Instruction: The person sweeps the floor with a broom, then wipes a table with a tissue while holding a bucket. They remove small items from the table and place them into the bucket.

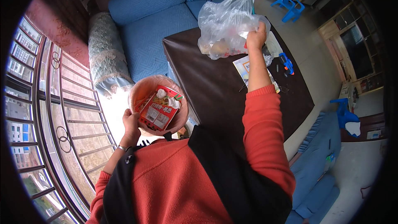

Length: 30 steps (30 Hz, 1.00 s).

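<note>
My left hand [131, 123] grips the near left rim of a round waste bin [183, 115] lined with a thin plastic bag. Inside the bin lies a red printed food packet [160, 112], with crumpled white tissues [173, 102] on top of it. Over the far part of the table, my right hand [256, 37] is closed on the right side of a translucent plastic bag [228, 21]. Pale and reddish contents show through the bag's lower part, too blurred to name. My right fingertips are partly hidden behind the hand.
A dark brown cover drapes the table [211, 84]. Booklets [242, 68] and a blue toy gun [286, 63] lie on its right part. Beyond stands a blue sofa [155, 31]; a barred window [84, 121] is at left. Blue plastic chairs [287, 0] stand at right.
</note>
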Each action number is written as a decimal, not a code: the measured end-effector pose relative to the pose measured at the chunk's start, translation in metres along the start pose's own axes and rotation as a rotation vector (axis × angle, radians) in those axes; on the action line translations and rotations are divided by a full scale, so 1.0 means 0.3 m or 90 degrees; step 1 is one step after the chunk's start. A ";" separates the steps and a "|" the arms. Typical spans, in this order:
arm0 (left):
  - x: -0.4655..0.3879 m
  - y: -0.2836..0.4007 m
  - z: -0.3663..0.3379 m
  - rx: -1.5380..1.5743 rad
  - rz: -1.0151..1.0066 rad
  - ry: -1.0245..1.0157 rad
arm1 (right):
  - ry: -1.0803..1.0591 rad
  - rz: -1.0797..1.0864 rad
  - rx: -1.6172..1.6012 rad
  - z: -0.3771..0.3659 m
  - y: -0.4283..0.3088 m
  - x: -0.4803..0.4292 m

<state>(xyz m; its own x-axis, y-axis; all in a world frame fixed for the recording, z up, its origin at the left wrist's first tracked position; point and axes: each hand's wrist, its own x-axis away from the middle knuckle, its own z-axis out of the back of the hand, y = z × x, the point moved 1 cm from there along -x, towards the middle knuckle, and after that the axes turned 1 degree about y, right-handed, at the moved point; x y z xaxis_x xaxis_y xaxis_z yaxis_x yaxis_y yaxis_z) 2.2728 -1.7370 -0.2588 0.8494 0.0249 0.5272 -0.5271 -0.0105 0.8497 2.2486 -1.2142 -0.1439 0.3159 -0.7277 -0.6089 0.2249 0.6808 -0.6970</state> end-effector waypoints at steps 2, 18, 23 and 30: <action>0.008 -0.002 -0.006 0.002 -0.002 0.007 | 0.007 0.020 0.002 -0.021 0.017 -0.046; -0.071 0.012 0.001 -0.006 0.037 -0.016 | 0.138 -0.063 0.138 0.135 0.361 0.136; -0.095 -0.003 -0.011 -0.015 0.052 -0.016 | -0.231 -0.182 0.386 0.133 0.424 0.524; -0.110 -0.044 -0.060 -0.023 0.050 -0.031 | -0.173 -0.279 0.096 -0.060 0.384 0.535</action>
<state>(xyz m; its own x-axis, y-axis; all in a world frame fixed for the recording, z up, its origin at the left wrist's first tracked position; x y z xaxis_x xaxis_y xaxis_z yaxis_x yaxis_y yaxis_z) 2.2512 -1.7198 -0.2877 0.8049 -0.0234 0.5930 -0.5925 0.0259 0.8052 2.3086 -1.2540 -0.3287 0.3850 -0.9124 -0.1391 0.5123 0.3366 -0.7901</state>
